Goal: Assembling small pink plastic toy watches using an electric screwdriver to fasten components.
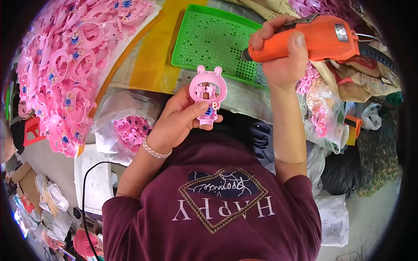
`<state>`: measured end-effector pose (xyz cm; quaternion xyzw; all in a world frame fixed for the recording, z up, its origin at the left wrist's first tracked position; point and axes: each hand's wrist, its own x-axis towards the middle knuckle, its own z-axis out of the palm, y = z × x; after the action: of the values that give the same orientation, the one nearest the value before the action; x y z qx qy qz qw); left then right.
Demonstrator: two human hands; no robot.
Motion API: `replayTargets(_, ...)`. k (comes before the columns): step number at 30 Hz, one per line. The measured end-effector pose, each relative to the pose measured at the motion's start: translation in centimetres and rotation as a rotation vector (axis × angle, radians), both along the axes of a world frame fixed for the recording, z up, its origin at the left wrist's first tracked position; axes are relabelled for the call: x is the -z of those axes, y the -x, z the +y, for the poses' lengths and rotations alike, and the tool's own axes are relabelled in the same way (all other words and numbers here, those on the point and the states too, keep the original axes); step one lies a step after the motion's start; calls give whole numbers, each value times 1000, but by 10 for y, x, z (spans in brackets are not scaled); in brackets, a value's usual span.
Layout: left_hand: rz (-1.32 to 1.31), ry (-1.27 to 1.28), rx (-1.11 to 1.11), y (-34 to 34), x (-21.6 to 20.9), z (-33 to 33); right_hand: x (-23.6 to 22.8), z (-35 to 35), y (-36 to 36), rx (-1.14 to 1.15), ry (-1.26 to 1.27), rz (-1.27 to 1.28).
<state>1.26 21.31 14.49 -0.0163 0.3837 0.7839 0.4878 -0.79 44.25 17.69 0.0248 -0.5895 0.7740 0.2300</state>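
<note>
"Numbers first: what are you counting?"
"One left hand (177, 114), one pink two-eared plastic frame (207, 77), one right hand (285, 65), one orange electric screwdriver (324, 41), one green perforated tray (213, 38)."
"How is the frame looking?"
"Round-windowed, partly blue below; the left hand's thumb and curled fingers are pinching it, just this side of the tray."
"And the right hand?"
"Reaching forward, it's wrapping the screwdriver, whose nose is pointing left."
</note>
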Motion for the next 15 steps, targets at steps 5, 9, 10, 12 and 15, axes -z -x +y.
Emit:
replayTargets(5,19,-30,-4,0,3,4,7,3,7,95,6,-17)
replayTargets(9,83,23,-97,-4,8,10,12,6,10,99,18,-43)
replayTargets(10,110,33,-51,-3,10,8,13,6,10,94,23,-42)
replayTargets(12,135,42,-4,-2,12,8,13,5,10,89,28,-42)
replayTargets(15,131,42,-42,-3,10,11,12,3,11,109,28,-49)
